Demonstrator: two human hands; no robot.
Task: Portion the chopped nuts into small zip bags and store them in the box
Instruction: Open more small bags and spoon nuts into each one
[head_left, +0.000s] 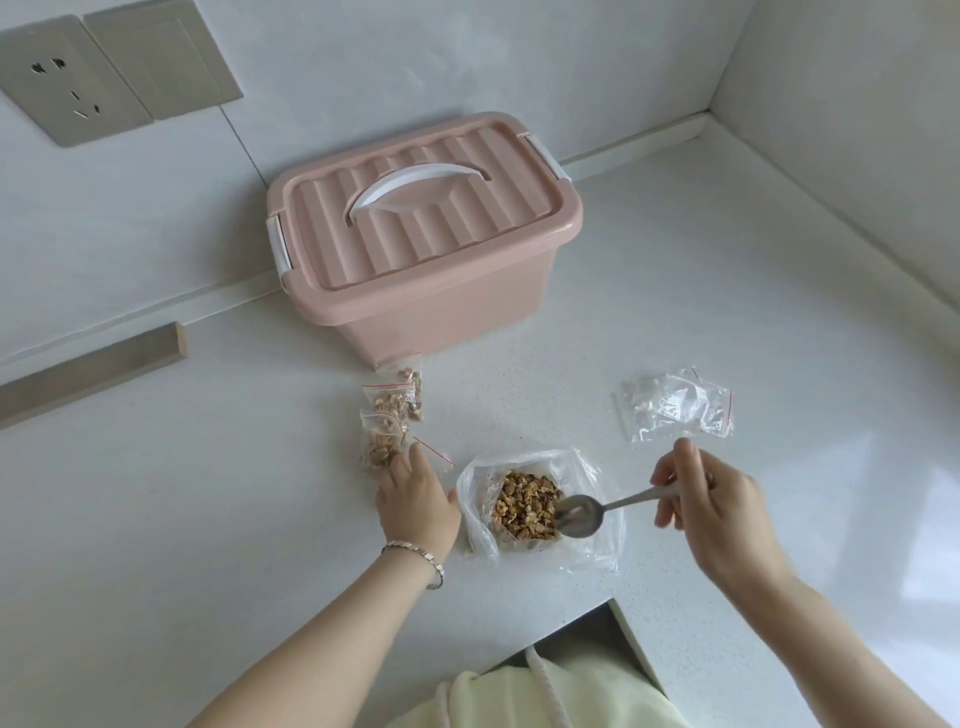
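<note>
Chopped brown nuts (524, 506): right grip (714, 501) pinches a silver metal spoon (582, 515) at their edge; left grip (415, 499), fingers straight, touches a small filled zip bag (380, 448).

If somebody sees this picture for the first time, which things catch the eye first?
The pink box, its lid closed, stands at the back against the wall. In front, the right hand holds a spoon at an open bag of chopped nuts, while the left hand rests on small filled bags beside it.
</note>
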